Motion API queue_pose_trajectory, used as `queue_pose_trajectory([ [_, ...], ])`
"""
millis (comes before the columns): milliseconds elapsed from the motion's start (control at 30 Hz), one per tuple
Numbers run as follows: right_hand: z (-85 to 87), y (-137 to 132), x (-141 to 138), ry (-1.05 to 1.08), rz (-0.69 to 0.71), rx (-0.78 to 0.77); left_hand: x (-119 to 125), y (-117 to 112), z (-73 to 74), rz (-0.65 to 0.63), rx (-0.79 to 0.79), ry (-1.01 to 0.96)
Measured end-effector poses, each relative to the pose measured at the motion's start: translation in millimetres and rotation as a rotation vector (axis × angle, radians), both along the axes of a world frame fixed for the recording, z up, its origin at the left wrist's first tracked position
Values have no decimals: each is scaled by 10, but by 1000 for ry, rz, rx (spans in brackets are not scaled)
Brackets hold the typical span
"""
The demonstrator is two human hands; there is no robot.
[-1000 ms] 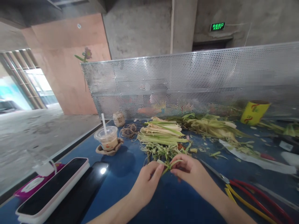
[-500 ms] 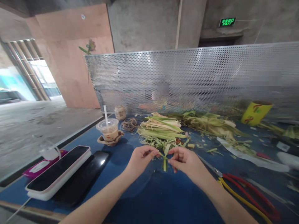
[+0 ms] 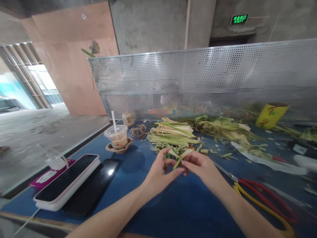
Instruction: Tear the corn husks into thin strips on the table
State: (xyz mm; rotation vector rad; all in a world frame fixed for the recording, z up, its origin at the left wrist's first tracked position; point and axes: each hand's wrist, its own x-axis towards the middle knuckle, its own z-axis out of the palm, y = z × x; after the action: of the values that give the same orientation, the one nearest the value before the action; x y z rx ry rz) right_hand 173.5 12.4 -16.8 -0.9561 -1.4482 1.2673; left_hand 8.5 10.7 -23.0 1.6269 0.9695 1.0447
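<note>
A small crossed piece of pale green leaf strips (image 3: 178, 160) is held up between my two hands over the blue table. My left hand (image 3: 162, 170) curves around its left side, with the thumb reaching under it and the fingers behind. On the other side, my right hand (image 3: 198, 162) pinches the piece between thumb and index finger near the crossing. The fingertips partly cover the strips. Just beyond my hands lies a heap of green leaf scraps (image 3: 160, 146), with a stack of long pale green leaf strips (image 3: 172, 132) behind it.
To the right lie scissors with red and yellow handles (image 3: 262, 195), a white paper sheet (image 3: 267, 167) and loose husks (image 3: 220, 129). At left are a drink cup (image 3: 117, 137), a pink-edged phone (image 3: 68, 178) and a black phone (image 3: 91, 188). A perforated metal panel (image 3: 153, 82) borders the back.
My left hand has moved right and opened around the leaf piece, its thumb now beneath. The piece has tilted and its hanging lower end has swung. My view has shifted slightly.
</note>
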Motion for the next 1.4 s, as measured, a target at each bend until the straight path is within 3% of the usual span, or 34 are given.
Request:
queue_pose_trajectory([
  [133, 26, -12, 34, 78, -35, -21, -26, -26, 61, -13, -39, 55],
  [300, 57, -61, 8, -2, 56, -14, -61, -27, 17, -72, 113, 324],
  [433, 46, -94, -39, 61, 102, -49, -64, -48, 58, -111, 201, 434],
  [533, 43, -94, -42, 170, 102, -53, -82, -61, 107, -54, 326, 545],
  [767, 98, -99, -26, 490, 150, -228, -132, -34, 122, 70, 687, 805],
  [900, 105, -91, 20, 569, 146, -259, -169, 16, 132, 37, 982, 865],
  [1000, 105, -83, 44, 568, 138, -277, -202, 74, 107, -83, 1115, 854],
  [1133, 113, -74, 49, 523, 150, -247, -225, 136, 52, -100, 1127, 844],
  [1267, 118, -75, 41, 382, 80, -104, -226, 92, 78, 121, 988, 854],
  [1333, 112, -78, 31, 267, 42, -40, -223, 26, 113, 249, 942, 741],
  [1400, 102, -82, 14, 167, 15, -7, -212, -52, 141, 290, 931, 601],
])
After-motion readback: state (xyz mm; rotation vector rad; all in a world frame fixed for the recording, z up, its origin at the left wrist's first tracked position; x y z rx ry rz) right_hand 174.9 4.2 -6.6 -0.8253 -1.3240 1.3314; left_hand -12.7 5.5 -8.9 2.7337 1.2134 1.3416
